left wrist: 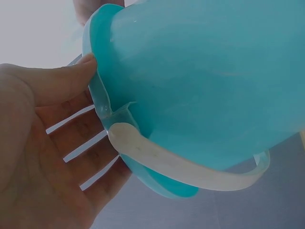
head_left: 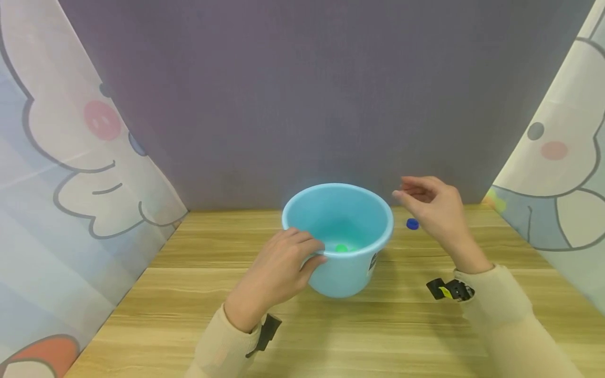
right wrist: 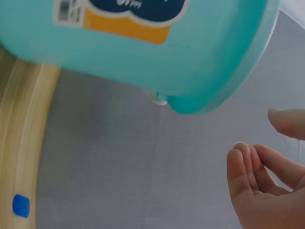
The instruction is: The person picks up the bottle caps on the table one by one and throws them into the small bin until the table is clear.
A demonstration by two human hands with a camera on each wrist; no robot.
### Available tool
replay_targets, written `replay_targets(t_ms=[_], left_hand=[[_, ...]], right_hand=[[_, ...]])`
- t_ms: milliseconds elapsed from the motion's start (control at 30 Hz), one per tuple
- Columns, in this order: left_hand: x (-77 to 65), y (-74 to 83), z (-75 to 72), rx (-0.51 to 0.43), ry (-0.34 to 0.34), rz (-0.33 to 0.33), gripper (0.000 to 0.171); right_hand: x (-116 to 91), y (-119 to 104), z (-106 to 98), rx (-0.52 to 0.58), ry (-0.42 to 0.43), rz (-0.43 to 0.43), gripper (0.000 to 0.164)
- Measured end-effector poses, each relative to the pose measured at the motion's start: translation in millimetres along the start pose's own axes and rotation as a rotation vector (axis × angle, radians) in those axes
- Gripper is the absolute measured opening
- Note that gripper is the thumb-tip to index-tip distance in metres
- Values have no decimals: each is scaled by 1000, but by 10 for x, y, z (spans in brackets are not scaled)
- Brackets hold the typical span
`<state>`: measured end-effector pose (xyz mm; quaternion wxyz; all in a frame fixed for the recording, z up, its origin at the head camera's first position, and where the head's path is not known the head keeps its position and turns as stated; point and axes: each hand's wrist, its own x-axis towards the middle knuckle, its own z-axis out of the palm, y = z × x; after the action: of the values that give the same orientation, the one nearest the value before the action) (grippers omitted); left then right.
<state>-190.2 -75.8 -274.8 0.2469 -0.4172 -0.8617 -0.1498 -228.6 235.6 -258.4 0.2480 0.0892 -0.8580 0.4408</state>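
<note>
A light blue plastic bucket point(head_left: 341, 275) stands upright on the table. My left hand point(head_left: 279, 265) grips its near left rim, thumb outside and fingers over the edge. In the left wrist view that thumb point(left wrist: 71, 78) presses the rim close to where the white handle point(left wrist: 181, 169) joins. Small green things point(head_left: 341, 248) lie at the bottom of the bucket, partly hidden by its near wall. My right hand point(head_left: 435, 210) hovers to the right of the bucket, its fingers bent and apart from the thumb, with nothing between them. Below it on the table is a blue bottle cap point(head_left: 413, 224).
The wooden table point(head_left: 189, 294) ends against a dark grey panel point(head_left: 302, 94) at the back. Curtains with cartoon prints point(head_left: 56, 157) flank both sides. A label point(right wrist: 128, 24) is on the bucket's right side.
</note>
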Motion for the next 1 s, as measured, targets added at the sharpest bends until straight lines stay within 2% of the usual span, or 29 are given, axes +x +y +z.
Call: replay_targets(t_ms=[400, 667, 1000], left_hand=[[-4, -7, 4, 5, 4, -4, 10], [-1, -6, 2, 6, 3, -5, 10], [9, -4, 17, 2, 5, 3, 10]], right_hand=[[122, 193, 1, -78, -45, 6, 51], [207, 331, 17, -161, -45, -9, 49], [287, 579, -24, -250, -124, -20, 46]])
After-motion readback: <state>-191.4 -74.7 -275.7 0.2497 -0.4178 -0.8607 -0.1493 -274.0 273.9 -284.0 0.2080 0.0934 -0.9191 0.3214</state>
